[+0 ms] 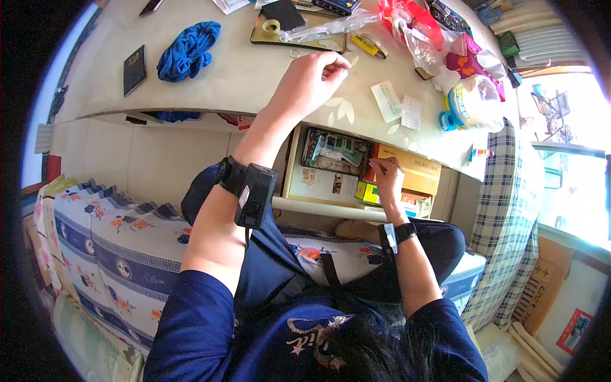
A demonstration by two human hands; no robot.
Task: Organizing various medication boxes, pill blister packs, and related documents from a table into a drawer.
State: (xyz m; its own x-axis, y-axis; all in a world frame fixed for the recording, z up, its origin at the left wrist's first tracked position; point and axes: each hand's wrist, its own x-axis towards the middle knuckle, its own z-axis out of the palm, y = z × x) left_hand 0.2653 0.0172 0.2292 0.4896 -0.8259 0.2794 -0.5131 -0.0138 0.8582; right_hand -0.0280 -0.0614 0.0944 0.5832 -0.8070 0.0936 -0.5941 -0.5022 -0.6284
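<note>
My left hand is over the near part of the table, fingers curled together. Whatever it may hold is hidden. Just beyond it are a small ring and a yellow, black-striped item. Below the tabletop, a drawer is pulled out. My right hand hovers over its right side, fingers pinched; I cannot make out anything in them. Inside the drawer, a dark-rimmed tray contains small packets. An orange box and a yellow-green box sit beside it.
On the table are a blue cloth, a black booklet, a tape roll, paper slips, red plastic bags and a clear tub. A checked curtain hangs at right; a floral cover lies left.
</note>
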